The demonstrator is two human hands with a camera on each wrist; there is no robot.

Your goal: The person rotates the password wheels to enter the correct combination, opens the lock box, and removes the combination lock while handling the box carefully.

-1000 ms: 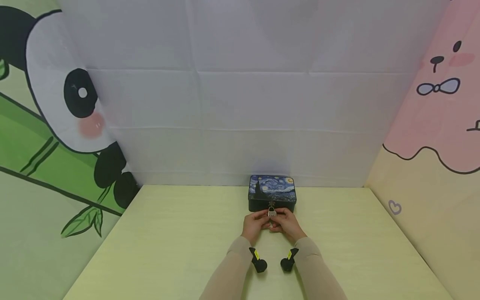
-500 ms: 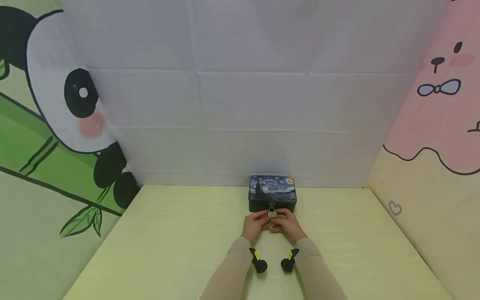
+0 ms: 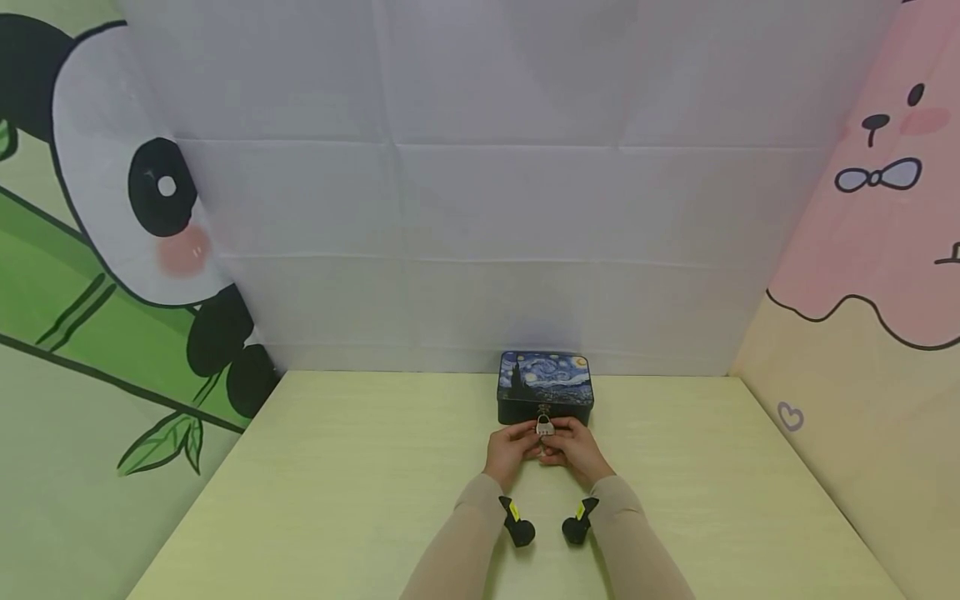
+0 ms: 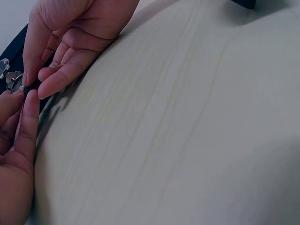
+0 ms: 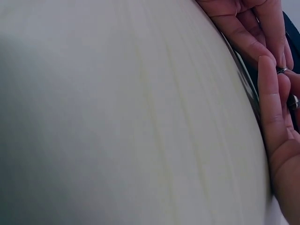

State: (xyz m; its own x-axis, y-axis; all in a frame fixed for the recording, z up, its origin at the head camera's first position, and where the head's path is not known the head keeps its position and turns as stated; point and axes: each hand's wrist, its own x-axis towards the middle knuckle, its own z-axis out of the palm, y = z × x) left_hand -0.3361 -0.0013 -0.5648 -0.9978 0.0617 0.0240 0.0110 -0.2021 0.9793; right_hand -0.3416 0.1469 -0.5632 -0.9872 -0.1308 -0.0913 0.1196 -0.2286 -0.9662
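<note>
A dark tin box (image 3: 546,379) with a starry night painting on its lid stands closed at the back of the table. From the clasp on its front hangs a small silver padlock (image 3: 544,427), which seems to have number dials. My left hand (image 3: 506,452) pinches the padlock from the left, and my right hand (image 3: 577,450) pinches it from the right. In the left wrist view the metal clasp (image 4: 5,69) shows beside the fingertips, which cover most of the padlock. Only a sliver of metal appears between the fingers in the right wrist view.
The pale wood-grain table (image 3: 360,483) spreads around the box and arms. Behind the box hangs a white creased sheet (image 3: 480,208). Painted side walls, with a panda (image 3: 135,167) at left and a pink figure (image 3: 870,225) at right, border the table.
</note>
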